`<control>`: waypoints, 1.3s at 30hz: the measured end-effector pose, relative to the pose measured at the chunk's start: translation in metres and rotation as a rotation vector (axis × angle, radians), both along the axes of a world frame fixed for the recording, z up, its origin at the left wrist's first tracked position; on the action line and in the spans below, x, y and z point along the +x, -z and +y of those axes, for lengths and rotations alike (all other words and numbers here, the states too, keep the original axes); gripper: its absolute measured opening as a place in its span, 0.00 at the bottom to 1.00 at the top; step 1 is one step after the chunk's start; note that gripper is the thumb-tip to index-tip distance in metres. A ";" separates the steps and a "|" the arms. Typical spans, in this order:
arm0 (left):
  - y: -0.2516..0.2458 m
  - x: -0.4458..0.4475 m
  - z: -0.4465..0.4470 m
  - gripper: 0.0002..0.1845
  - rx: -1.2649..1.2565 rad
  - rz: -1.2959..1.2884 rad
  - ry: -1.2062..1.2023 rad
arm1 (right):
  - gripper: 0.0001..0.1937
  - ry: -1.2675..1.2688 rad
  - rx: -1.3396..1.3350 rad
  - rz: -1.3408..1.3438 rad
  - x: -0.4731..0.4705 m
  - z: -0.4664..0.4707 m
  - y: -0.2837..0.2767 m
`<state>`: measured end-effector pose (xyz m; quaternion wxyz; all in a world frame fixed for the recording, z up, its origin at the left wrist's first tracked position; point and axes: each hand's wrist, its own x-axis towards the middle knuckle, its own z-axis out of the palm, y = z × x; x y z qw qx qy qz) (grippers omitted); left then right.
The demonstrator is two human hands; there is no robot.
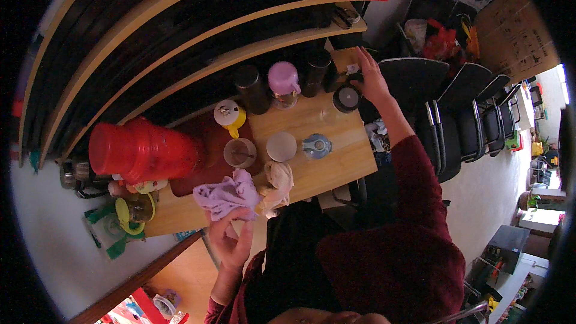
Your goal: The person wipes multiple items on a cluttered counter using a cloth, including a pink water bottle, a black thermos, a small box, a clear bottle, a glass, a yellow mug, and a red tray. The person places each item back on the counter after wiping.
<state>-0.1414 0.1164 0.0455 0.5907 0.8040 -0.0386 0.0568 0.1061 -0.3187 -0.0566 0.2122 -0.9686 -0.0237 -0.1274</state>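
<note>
My left hand [231, 238] pinches a crumpled purple cloth [229, 195] at the table's near edge. At the right end my right hand [372, 78] is spread with nothing in it, its thumb close to a round black container [346, 98]. Between them on the wooden table [346, 153] stand a clear plastic cup [240, 153], a pale round lid or cup [281, 146] and a blue-grey lidded bottle [317, 146]. Behind are a yellow jug with a white lid [227, 113], a pink-topped bottle [283, 78] and two dark tumblers [252, 90]. A beige cloth [277, 184] lies by the purple one.
Red plastic tubs [144, 150] lie nested at the left, by a yellow-rimmed clear container [135, 213] and a green-white packet [105, 234]. Wooden shelves [252, 49] rise behind the table. Black chairs [416, 81] stand in a row at right, before a cardboard box [517, 36].
</note>
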 end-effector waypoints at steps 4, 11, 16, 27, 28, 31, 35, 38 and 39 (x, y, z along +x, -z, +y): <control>0.002 -0.001 0.000 0.13 0.022 -0.055 0.023 | 0.54 -0.064 -0.232 0.090 0.023 -0.005 -0.007; 0.009 -0.009 0.003 0.12 0.005 -0.003 0.026 | 0.50 -0.118 -0.412 0.205 0.037 -0.008 -0.022; 0.004 -0.008 -0.001 0.11 0.104 -0.050 0.011 | 0.44 -0.011 -0.017 0.122 0.014 -0.034 -0.022; -0.009 -0.010 -0.009 0.20 0.186 -0.115 0.092 | 0.41 0.262 0.539 -0.463 -0.150 -0.008 -0.136; -0.011 -0.008 -0.009 0.23 0.237 -0.165 0.131 | 0.42 0.265 0.732 -0.440 -0.164 -0.008 -0.131; -0.023 0.002 -0.019 0.35 0.088 -0.258 0.146 | 0.45 0.107 0.811 -0.207 -0.205 0.018 -0.132; -0.052 0.013 -0.031 0.43 -0.217 -0.201 0.158 | 0.47 -0.237 0.509 -0.019 -0.229 0.080 -0.128; -0.050 0.000 -0.015 0.41 -0.220 -0.135 0.191 | 0.46 -0.416 0.590 0.062 -0.233 0.126 -0.119; -0.051 -0.005 -0.007 0.40 -0.178 -0.119 0.195 | 0.46 -0.469 0.623 0.098 -0.232 0.142 -0.114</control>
